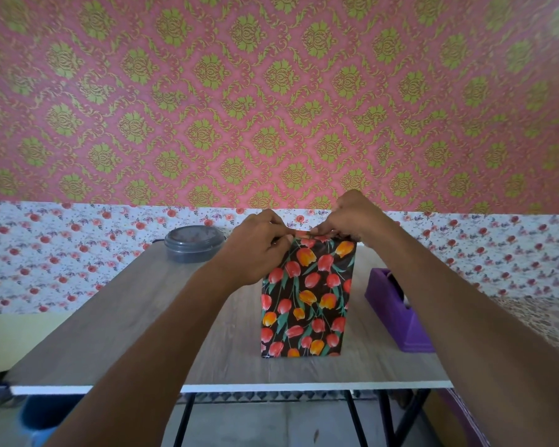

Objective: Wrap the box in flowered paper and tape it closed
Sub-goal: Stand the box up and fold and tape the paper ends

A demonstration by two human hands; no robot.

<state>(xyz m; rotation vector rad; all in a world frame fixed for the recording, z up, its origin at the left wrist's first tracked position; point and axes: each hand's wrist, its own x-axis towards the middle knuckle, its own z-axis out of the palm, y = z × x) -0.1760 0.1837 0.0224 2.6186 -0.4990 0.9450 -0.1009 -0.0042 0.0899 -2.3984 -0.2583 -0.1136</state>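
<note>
Upright at the middle of one grey wooden table [94, 333] stands a single box [307, 298], wrapped in black paper printed with red and orange tulips. Two hands meet at its top edge: the left hand [255, 250] and the right hand [352, 217] each pinch the folded paper there, fingers curled and nearly touching. One purple tape dispenser [396, 314] sits just beside the box, to its right. One round grey lidded tub [194, 243] rests near the table's far left edge, well apart from the box.
</note>
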